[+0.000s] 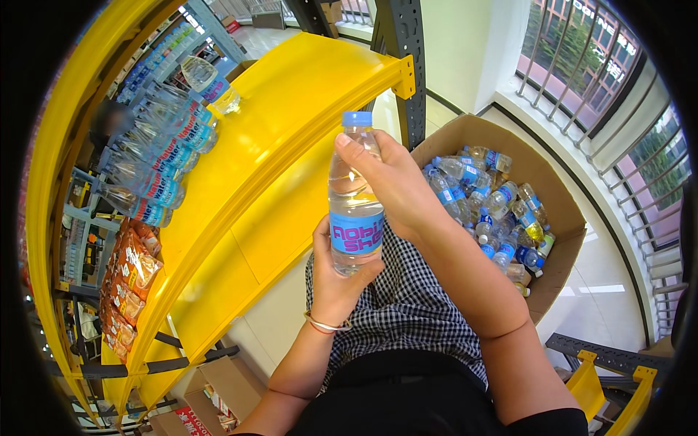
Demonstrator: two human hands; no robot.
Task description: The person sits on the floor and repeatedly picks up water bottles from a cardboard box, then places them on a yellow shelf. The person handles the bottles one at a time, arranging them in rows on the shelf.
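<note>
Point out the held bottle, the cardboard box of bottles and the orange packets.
Held bottle [352, 193], head view: clear body, about mid-height.
Cardboard box of bottles [563, 208], head view: inner wall, right side.
Orange packets [131, 282], head view: middle of the pile.

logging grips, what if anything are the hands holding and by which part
A clear plastic bottle with a blue cap and blue label: left hand at its lower end, right hand at its upper part.

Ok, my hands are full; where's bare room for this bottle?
Free: the upper yellow shelf between the lone bottle and dark post; the lower shelf, between upper shelf's edge and the held bottle. Crowded: the upper shelf's left, with rowed bottles and orange bags; the heaped carton.
</note>
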